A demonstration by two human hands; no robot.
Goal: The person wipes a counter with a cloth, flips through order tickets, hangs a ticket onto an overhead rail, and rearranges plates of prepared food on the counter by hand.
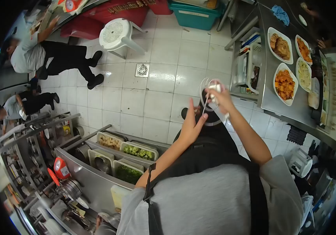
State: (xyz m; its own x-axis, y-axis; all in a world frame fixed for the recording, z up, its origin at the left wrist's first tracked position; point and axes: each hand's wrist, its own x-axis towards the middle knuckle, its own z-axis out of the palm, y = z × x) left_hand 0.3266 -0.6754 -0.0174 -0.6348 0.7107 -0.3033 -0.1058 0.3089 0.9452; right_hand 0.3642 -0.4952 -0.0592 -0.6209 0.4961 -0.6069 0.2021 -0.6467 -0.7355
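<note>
My right hand (223, 100) is closed around a bundle of thin white cord (214, 87) with a white lump in it. Pale loops of the cord hang around and below the fingers, partly smeared by motion. To its left, my left hand (191, 124) has the thumb and index finger spread apart. A strand of the cord runs down near the left thumb tip; whether it touches the thumb I cannot tell. Both hands are in front of my dark apron, above the tiled floor.
At right, a steel counter (268, 102) carries several white dishes of food (285, 84). A steel unit at lower left holds tubs of chopped vegetables (138, 150). Beyond are a white stool (115, 33), a teal bin (195, 17) and two people (29, 55) on the left.
</note>
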